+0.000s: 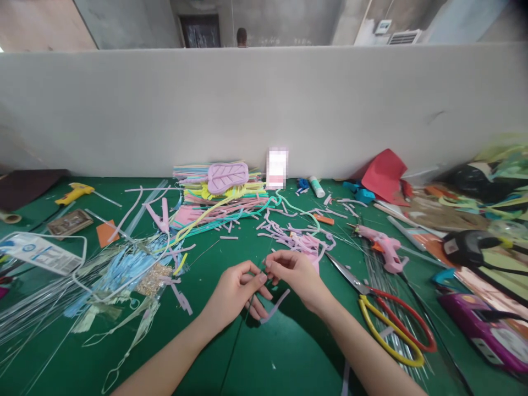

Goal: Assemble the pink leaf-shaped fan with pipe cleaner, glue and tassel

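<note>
Over the middle of the green tabletop, my left hand [237,289] pinches a thin dark wire [236,346] between thumb and fingers. The wire runs down toward the near edge. A short pale-purple strip [276,307] trails to the right from my left fingers. My right hand [295,275] is close beside it, its thumb and fingertips pressed together near the wire's upper end; what they grip is too small to make out. Just beyond my right hand lies a tangle of cut purple strips [284,234]. Large scissors [371,302] with red and yellow handles rest right of my right forearm.
A pink glue gun [385,247] and a purple device [487,330] are at right. Stacked coloured stems lie at the back under a lilac leaf-shaped mould [227,177]. A yellow glue gun [76,192] and blue ribbon bundles [132,264] occupy the left. A grey partition [247,104] stands behind.
</note>
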The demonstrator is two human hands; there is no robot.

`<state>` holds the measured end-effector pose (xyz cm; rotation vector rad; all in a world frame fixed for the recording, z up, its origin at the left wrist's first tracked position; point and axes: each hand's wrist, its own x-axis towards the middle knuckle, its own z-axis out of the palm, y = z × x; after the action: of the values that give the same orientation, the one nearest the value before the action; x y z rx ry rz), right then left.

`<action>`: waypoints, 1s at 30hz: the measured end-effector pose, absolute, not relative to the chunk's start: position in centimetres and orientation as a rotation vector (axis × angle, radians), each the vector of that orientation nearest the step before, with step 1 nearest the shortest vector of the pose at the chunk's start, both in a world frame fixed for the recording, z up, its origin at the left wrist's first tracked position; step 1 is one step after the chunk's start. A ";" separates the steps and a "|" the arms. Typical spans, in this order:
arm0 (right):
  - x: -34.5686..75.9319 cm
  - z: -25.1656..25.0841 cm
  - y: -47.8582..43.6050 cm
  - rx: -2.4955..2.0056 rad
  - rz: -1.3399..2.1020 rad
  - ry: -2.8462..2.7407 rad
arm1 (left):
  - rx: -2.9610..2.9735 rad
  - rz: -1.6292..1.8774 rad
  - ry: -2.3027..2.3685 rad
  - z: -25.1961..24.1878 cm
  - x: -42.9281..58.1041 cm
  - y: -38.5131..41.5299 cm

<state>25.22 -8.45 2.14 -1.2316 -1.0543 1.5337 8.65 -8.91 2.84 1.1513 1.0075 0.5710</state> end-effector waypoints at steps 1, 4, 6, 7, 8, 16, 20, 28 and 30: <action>25.2 2.1 -8.5 -1.235 1.532 -1.056 | 1.154 0.569 1.003 2.8 8.7 -8.9; 25.2 2.2 -8.4 -1.255 1.520 -1.065 | 1.135 0.566 0.988 2.7 8.7 -9.0; 25.1 2.3 -8.4 -1.272 1.508 -1.076 | 1.121 0.566 0.989 2.6 8.8 -9.0; 25.1 2.3 -8.4 -1.281 1.500 -1.083 | 1.116 0.565 0.987 2.6 8.8 -9.0; 25.1 2.3 -8.4 -1.291 1.491 -1.090 | 1.111 0.564 0.985 2.5 8.9 -9.0; 24.8 2.0 -8.3 -1.325 1.429 -1.145 | 1.052 0.560 0.950 2.3 8.9 -9.1; 25.0 1.9 -8.3 -1.338 1.399 -1.141 | 1.028 0.567 0.953 2.6 8.8 -9.1; 26.3 0.9 -7.8 -1.374 1.295 -1.176 | 1.037 0.600 1.024 3.3 8.6 -9.0; 26.1 1.1 -7.9 -1.339 1.330 -1.196 | 1.047 0.602 1.028 3.1 8.6 -9.0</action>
<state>26.12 -7.94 1.12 -1.3394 -1.1962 1.3297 8.64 -8.99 3.11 1.0473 1.0276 0.6019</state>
